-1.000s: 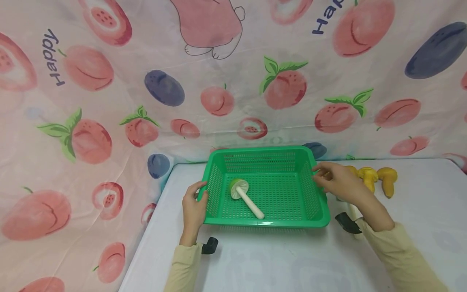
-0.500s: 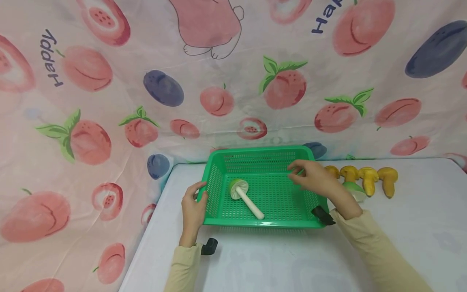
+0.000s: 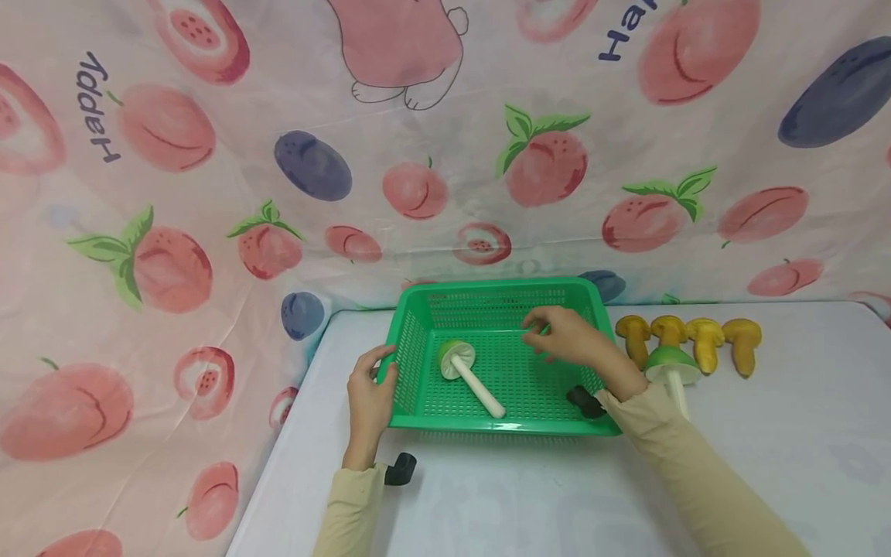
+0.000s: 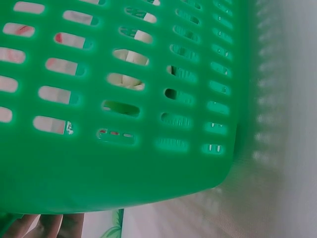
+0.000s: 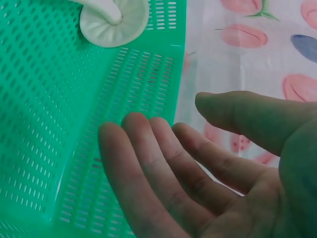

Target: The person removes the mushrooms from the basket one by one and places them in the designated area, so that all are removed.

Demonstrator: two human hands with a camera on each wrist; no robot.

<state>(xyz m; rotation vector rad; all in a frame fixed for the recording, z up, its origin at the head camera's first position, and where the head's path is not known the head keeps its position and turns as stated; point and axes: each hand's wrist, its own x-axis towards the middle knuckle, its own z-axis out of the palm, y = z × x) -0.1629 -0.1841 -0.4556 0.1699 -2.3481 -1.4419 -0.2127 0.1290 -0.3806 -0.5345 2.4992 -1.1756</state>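
A green perforated plastic basket [image 3: 501,426] stands on the table. A toy mushroom [image 3: 480,389] with a green cap and white stem lies inside it, cap toward the left. My left hand [image 3: 369,398] grips the basket's left rim; in the left wrist view the basket wall [image 4: 99,173] hides most of it, with only some fingers [image 4: 47,225] showing. Over the right part of the basket hovers my right hand [image 3: 567,339], holding nothing. The right wrist view shows its fingers [image 5: 153,158] loosely extended, thumb apart, with the mushroom's pale underside [image 5: 119,29] beyond.
Right of the basket lies a second green-capped mushroom [image 3: 671,365], partly behind the right sleeve. Several yellow-brown toy mushrooms [image 3: 706,346] lie in a row behind it. A fruit-printed cloth [image 3: 445,155] hangs behind the white table [image 3: 501,495].
My right hand has moved left from beside the basket's right rim to above its inside, uncovering the yellow-brown mushrooms and the second green-capped one. The left hand and basket stay put.
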